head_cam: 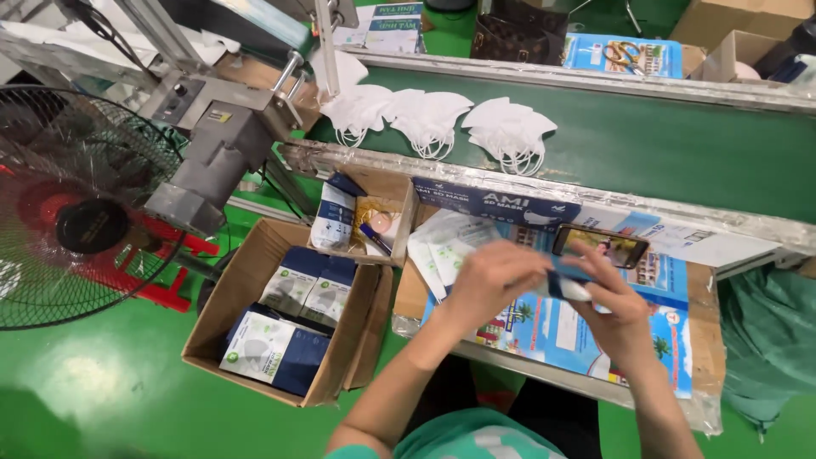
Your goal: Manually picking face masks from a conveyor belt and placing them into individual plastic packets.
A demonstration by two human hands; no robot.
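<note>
My left hand (491, 279) and my right hand (614, 308) meet over a small work table (705, 340) covered with a blue printed sheet. Together they hold a blue-and-white packet (568, 286), its shape mostly hidden by my fingers. A phone (600, 245) with a lit screen leans just behind my right hand. Clear plastic bags (446, 242) lie on the table to the left of my left hand. Piles of white face masks (433, 119) rest on the green conveyor belt (680, 149) beyond.
A cardboard box (255, 280) holding blue-and-white mask packets (276, 350) stands on the green floor at my left. A smaller box (404, 204) of odds and ends sits above it. A black fan (76, 212) and a grey machine (221, 144) stand far left.
</note>
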